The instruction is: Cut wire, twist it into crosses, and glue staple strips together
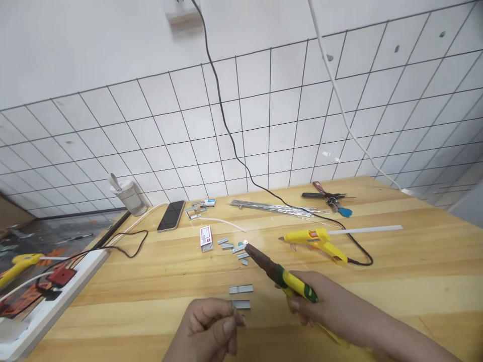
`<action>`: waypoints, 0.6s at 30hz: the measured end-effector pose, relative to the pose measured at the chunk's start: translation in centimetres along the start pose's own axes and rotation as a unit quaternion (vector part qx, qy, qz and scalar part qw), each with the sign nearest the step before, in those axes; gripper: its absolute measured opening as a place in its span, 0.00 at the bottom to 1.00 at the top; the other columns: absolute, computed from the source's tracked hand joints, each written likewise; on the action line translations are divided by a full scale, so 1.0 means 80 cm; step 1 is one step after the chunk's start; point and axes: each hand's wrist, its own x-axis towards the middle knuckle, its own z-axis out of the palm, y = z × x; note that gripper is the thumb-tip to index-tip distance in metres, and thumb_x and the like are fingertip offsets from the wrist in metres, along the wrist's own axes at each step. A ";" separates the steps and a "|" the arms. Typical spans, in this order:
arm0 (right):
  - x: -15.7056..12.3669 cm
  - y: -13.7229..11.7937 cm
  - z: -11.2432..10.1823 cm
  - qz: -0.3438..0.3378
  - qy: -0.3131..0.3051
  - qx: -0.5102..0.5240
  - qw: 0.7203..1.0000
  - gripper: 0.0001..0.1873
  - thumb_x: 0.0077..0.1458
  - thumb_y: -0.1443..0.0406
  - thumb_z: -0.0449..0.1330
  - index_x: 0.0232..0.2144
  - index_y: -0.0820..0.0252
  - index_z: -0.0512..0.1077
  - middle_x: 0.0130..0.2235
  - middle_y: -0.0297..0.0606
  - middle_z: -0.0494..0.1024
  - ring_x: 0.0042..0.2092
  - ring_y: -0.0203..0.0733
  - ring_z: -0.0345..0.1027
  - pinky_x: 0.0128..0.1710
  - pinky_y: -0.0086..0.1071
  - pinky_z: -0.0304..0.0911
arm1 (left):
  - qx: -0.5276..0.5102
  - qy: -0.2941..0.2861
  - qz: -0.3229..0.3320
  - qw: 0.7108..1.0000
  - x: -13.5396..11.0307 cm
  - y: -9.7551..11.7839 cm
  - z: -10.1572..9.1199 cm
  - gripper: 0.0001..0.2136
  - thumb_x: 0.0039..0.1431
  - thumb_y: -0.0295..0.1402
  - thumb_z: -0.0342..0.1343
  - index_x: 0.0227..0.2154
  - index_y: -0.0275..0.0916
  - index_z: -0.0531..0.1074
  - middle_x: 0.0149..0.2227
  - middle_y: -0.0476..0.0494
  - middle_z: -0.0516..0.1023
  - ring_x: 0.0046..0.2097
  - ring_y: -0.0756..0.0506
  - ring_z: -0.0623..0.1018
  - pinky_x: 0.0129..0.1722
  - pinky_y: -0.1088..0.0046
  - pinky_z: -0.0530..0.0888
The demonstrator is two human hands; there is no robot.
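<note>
My right hand (326, 301) is wrapped round the yellow-and-green handles of a pair of pliers (269, 265). The dark jaws point up and left over the table; they look closed, and nothing shows between them. Low in the view, the thumb and forefinger of my left hand (207, 327) pinch together. Whatever they hold is too small or hidden to name. Just beyond these fingertips lie two silver staple strips (241, 289), the nearer one partly covered by the hand. More short staple strips (227, 246) are scattered near the plier tip.
A small white-and-red box (206, 239), a phone (171, 216) and a lidded jar (130, 197) stand or lie farther back. Thin metal rods (271, 206) lie behind a yellow glue gun (317, 241). Other tools (328, 196) lie back right. A power strip (56, 301) runs along the left edge.
</note>
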 end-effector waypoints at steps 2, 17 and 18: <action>0.010 0.004 -0.005 0.016 -0.020 0.050 0.998 0.02 0.48 0.68 0.54 0.28 0.59 0.66 0.26 0.33 0.74 0.30 0.40 0.69 0.32 0.31 0.62 | -0.009 0.005 0.013 1.000 0.003 0.000 -0.002 0.17 0.40 0.46 0.66 0.24 0.35 0.77 0.13 0.49 0.69 0.15 0.57 0.58 0.16 0.81 0.47; -0.012 0.001 -0.048 -0.019 0.041 -0.126 0.991 0.09 0.51 0.60 0.56 0.35 0.54 0.70 0.38 0.38 0.75 0.41 0.50 0.68 0.40 0.40 0.61 | -0.054 0.067 0.000 0.996 0.011 0.009 0.004 0.15 0.38 0.44 0.67 0.23 0.35 0.77 0.15 0.50 0.70 0.15 0.58 0.59 0.15 0.83 0.51; -0.015 0.007 -0.046 -0.026 0.065 -0.181 0.981 0.11 0.50 0.61 0.56 0.37 0.53 0.70 0.40 0.39 0.75 0.43 0.51 0.67 0.41 0.40 0.61 | -0.070 0.077 0.005 0.995 0.011 0.011 0.004 0.15 0.38 0.43 0.67 0.24 0.35 0.77 0.15 0.50 0.70 0.15 0.59 0.58 0.15 0.83 0.51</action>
